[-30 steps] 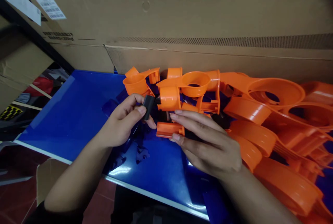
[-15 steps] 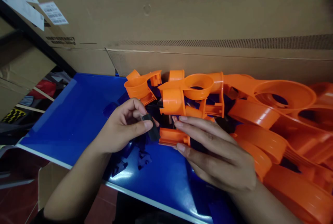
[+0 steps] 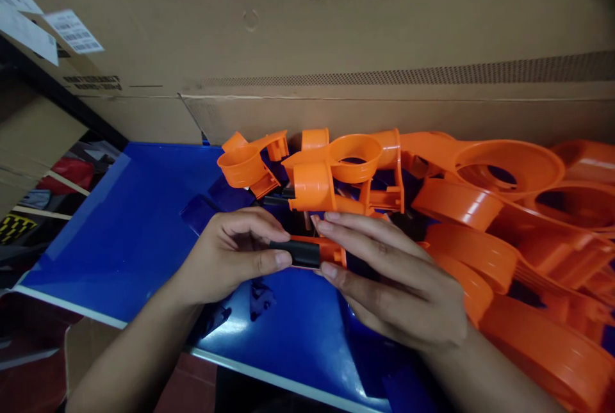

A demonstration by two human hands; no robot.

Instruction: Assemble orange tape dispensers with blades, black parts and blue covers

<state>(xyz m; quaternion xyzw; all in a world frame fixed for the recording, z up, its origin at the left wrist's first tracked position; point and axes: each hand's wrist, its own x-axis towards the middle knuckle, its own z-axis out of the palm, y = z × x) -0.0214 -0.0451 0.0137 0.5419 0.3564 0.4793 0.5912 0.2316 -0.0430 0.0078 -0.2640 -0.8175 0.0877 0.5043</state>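
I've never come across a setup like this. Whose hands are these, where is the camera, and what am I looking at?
There is no machine here, just a person's two bare hands. The camera is worn on the person's head, looking forward and down. The left hand holds a small black piece over a small orange part, which the right hand holds at its end. On the blue table lie many larger orange pieces, heaped toward the right, and some dark blue pieces. Behind stands cardboard printed "AUX".
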